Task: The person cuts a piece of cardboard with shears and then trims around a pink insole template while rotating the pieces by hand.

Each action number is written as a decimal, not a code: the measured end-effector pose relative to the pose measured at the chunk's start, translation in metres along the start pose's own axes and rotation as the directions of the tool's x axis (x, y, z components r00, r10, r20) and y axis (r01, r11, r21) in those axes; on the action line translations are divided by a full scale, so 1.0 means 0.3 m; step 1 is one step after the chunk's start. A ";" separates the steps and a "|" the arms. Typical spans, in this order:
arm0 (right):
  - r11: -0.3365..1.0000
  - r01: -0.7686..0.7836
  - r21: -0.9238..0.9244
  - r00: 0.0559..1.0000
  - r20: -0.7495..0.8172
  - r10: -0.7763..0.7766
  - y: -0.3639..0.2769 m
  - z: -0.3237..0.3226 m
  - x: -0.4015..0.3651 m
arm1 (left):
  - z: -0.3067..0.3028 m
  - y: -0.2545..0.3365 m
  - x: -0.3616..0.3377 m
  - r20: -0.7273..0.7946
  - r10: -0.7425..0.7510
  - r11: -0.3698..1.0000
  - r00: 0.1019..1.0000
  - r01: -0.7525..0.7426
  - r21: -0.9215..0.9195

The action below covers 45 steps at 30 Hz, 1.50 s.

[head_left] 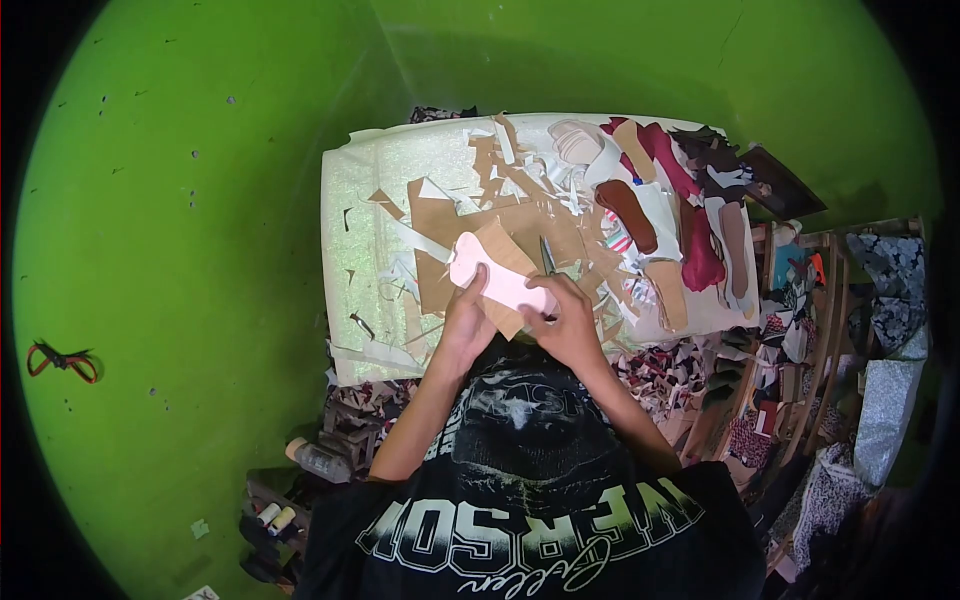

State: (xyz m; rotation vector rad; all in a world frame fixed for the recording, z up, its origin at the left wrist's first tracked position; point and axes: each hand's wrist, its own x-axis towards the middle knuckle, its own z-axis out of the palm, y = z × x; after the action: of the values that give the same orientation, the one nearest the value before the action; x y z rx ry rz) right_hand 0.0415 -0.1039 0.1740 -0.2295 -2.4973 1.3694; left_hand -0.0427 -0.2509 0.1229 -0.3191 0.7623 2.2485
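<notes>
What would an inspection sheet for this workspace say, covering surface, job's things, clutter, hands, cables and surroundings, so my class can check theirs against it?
Surface: pale table with a shiny cover.
Job's things: pink sole-shaped piece held over a brown piece.
Clutter: brown and white scraps around the middle; a dark brown sole-shaped piece among others at the right.
Hands: left hand and right hand both have fingers closed on the pink piece.
Cables: none certain; a red-and-black loop on the wall may be cord.
Surroundings: green walls; bottle at lower left.
</notes>
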 end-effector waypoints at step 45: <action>0.833 -0.412 0.369 0.910 0.211 0.357 0.174 -0.004 -0.015 | 0.054 0.020 -0.002 -0.080 -0.017 0.998 0.997 0.022 0.055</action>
State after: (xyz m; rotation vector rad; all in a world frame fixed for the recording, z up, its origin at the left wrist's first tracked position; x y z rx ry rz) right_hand 0.0462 -0.0759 0.1299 -0.5952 -2.2680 2.0949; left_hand -0.0467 -0.2446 0.1386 -0.3893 0.8585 2.2026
